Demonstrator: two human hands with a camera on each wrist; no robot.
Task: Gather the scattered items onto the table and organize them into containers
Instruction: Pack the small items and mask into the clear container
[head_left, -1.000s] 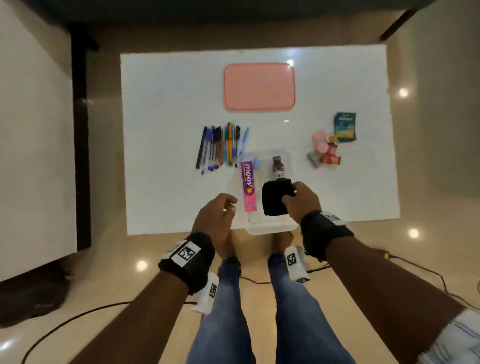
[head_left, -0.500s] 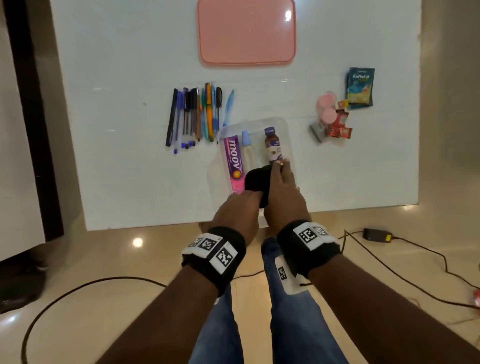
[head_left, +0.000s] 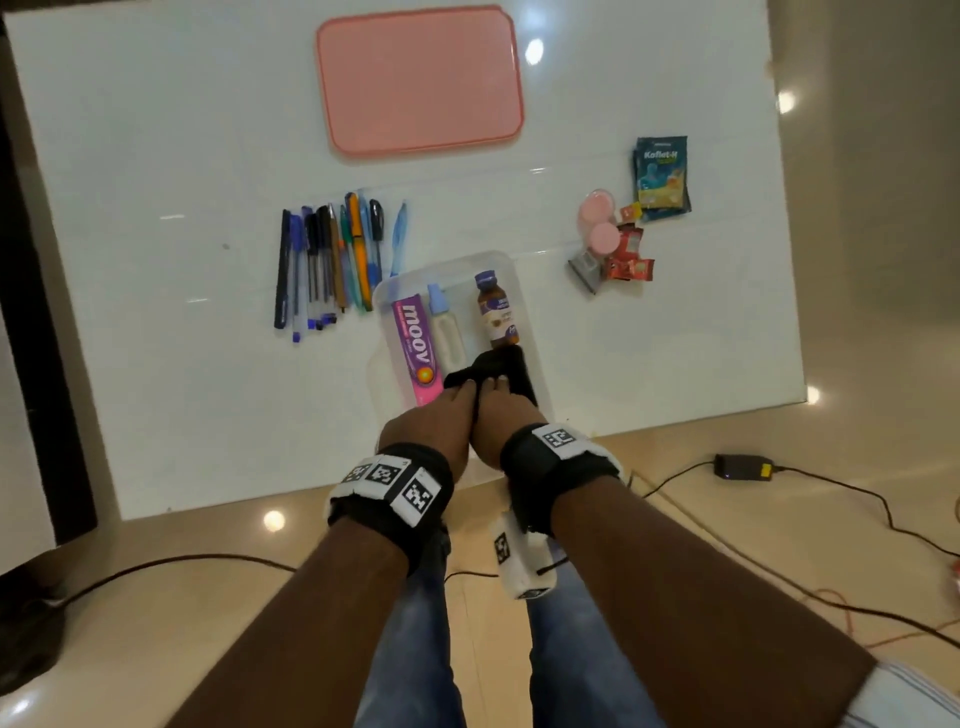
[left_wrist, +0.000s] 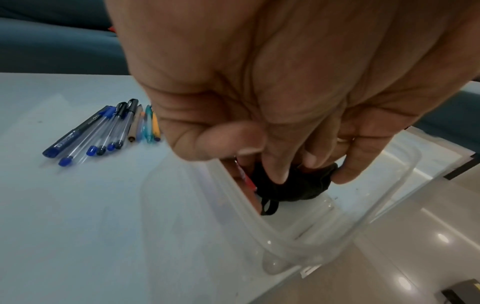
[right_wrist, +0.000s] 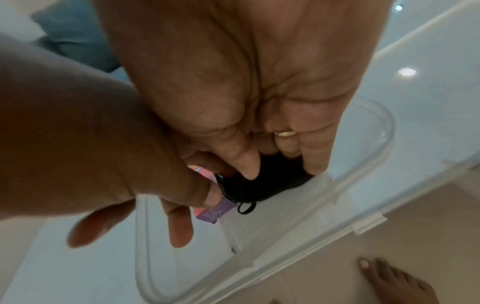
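Note:
A clear plastic container (head_left: 525, 312) stands at the white table's near edge. It holds a pink moov box (head_left: 413, 343), a small white bottle (head_left: 445, 332) and a brown bottle (head_left: 497, 317). A black mask (head_left: 506, 364) lies at its near end, beside the box. My left hand (head_left: 465, 389) and right hand (head_left: 497, 387) meet over it, fingers curled into the cloth. In the left wrist view, my left hand (left_wrist: 293, 174) pinches the mask (left_wrist: 298, 189) inside the container (left_wrist: 285, 242). In the right wrist view, my right hand (right_wrist: 280, 168) grips the mask (right_wrist: 259, 185) by thumb and fingers.
Several pens (head_left: 332, 260) lie in a row left of the container. A pink lid (head_left: 418, 78) sits at the far middle. Sachets and small pink tubs (head_left: 618, 244) and a Koflet packet (head_left: 662, 176) lie at the right. Cables and a charger (head_left: 740, 465) cross the floor.
My left hand left the container's left side and joined the right hand on the mask. The mask went lower into the container's near end. The head moved closer to the table.

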